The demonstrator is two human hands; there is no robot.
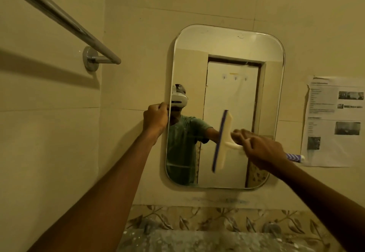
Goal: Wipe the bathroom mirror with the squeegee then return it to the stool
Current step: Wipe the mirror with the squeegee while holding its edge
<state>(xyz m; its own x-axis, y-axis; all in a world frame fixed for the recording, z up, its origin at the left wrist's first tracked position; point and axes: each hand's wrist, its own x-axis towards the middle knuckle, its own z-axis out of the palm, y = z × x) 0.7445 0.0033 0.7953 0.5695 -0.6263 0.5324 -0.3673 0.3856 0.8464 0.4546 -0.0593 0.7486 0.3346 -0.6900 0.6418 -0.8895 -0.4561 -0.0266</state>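
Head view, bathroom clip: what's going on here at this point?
A person is wiping the wall mirror. The right hand grips the handle of a white squeegee, whose purple blade stands nearly upright against the lower middle of the glass. The left hand is closed on the mirror's left edge, apparently steadying it. A towel rail is mounted at upper left, and a printed sheet hangs to the right. The stool is not in view.

One mirror (227,54), one squeegee (222,143), one towel rail (59,15), one paper sheet (333,121), two hands (156,118).
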